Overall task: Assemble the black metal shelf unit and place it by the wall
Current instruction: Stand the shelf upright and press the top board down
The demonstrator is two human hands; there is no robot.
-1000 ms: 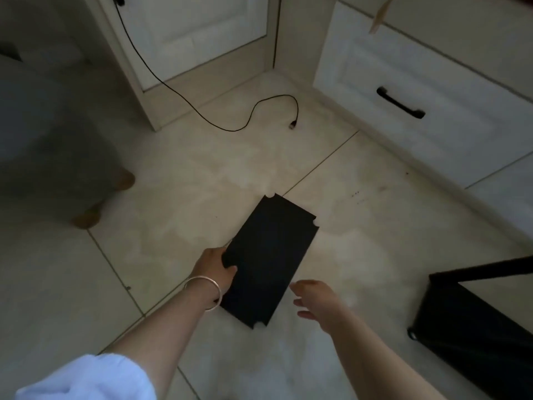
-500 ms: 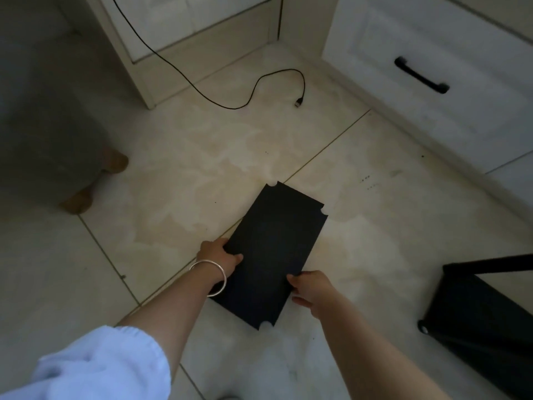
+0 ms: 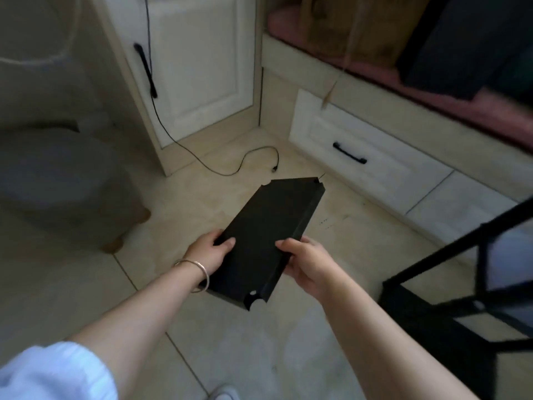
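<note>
While gripped from both sides, black shelf panel (image 3: 268, 235) up off the floor (image 3: 202, 327), hovering near frame centre and tilted, far end pointing toward 1 o'clock, near end toward 7. Folded lip visible along the right long edge, notched corners plus a small hole at the near end.

Left hand (image 3: 209, 251) coming in from 7 o'clock, forearm stretched out straight, thin bangle (image 3: 199, 269) on the wrist, pale blue sleeve (image 3: 54, 373) bunched way down at the bottom left corner. Thumb lying flat on the top face, fingers (image 3: 217, 236) curled round the left long edge, so clamped on the panel.

Right hand (image 3: 305, 262) reaching in from 5 o'clock, wrist bent a bit inward, thumb pressed on top near the lip and the rest wrapped under the right edge. Also grasping the panel, not loose.

Over at 4 o'clock, partly built black frame (image 3: 450, 264) standing on the floor, well apart from the panel, cut off by the edge of the shot. Up at 12, black cable (image 3: 230, 171) snaking across the tiles in front of a white cabinet door (image 3: 199, 59). White drawer (image 3: 366, 157) with a black handle at 2 o'clock. Grey stool-looking thing (image 3: 54, 171) at 9, pretty blurry though.
</note>
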